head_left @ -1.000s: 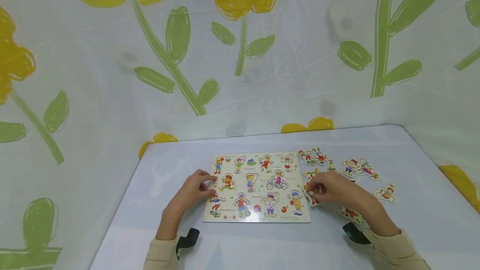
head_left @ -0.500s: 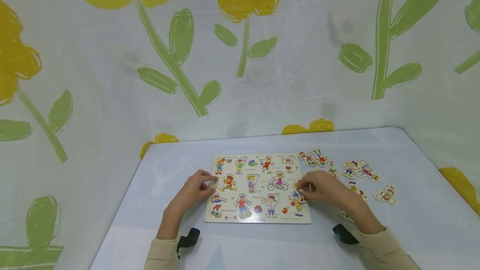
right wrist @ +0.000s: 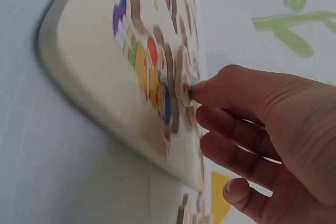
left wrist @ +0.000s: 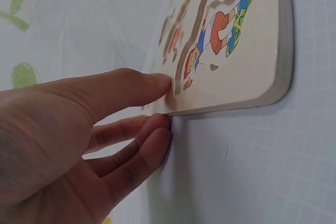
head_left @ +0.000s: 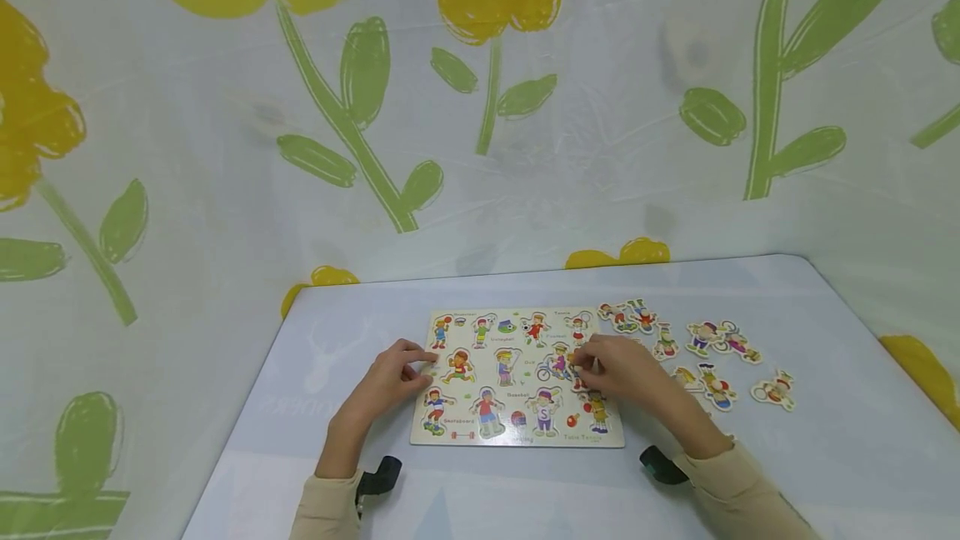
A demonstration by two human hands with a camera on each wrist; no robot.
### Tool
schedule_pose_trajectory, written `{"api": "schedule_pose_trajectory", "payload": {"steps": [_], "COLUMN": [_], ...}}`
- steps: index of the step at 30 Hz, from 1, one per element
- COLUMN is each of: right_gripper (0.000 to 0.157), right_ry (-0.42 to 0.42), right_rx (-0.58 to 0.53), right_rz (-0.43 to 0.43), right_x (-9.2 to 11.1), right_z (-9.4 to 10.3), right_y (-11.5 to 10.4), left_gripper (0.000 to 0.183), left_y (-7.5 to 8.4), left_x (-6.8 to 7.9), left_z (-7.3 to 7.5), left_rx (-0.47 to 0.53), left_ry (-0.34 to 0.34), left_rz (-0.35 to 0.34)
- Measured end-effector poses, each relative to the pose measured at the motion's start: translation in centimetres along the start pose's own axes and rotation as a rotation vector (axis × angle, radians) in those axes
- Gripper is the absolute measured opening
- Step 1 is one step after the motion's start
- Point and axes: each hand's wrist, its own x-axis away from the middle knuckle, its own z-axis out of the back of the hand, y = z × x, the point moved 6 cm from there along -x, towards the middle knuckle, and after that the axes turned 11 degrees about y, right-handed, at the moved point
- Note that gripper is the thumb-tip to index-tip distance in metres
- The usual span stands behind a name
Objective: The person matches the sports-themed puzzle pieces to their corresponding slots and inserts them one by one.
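A wooden puzzle board (head_left: 480,357) with recessed cartoon sports figures lies flat on the table. My left hand (head_left: 388,377) holds its left edge; in the left wrist view the thumb rests on the board's face (left wrist: 247,80), with the fingers bent at the edge below. Over the right part of the board, my right hand (head_left: 618,369) pinches a small figure-shaped puzzle piece (right wrist: 182,77) between thumb and fingers. The piece stands tilted close over the board, near the cyclist picture (head_left: 557,363), and the fingers cover part of it.
Several loose puzzle pieces lie to the right of the board, among them a purple-capped figure (head_left: 702,337), a cyclist (head_left: 738,343) and a lone piece (head_left: 774,390) farther right. The white table (head_left: 510,490) backs onto a flower-patterned cloth (head_left: 600,190).
My right hand has carried the puzzle piece leftward from beside the board to over its right part, uncovering loose pieces behind it. My left hand stays at the board's left edge.
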Motion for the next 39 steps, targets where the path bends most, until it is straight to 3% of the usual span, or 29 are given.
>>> {"api": "schedule_pose_trajectory", "payload": {"steps": [11, 26, 39], "right_gripper": [0.01, 0.01, 0.01], "right_ry": [0.041, 0.047, 0.068], "right_rx": [0.105, 0.093, 0.074], "right_rz": [0.01, -0.013, 0.072], "right_x": [-2.3, -4.0, -6.2], "right_z": [-1.4, -3.0, -5.2], "right_y": [-2.8, -4.1, -6.6], "left_gripper": [0.032, 0.032, 0.032], "left_y": [-0.2, 0.1, 0.2], "left_x": [0.0, 0.0, -0.2], "left_z": [0.0, 0.1, -0.2], "left_rx": [-0.005, 0.0, -0.015], "left_ry": [0.005, 0.009, 0.013], "left_rz": [0.017, 0.016, 0.018]}}
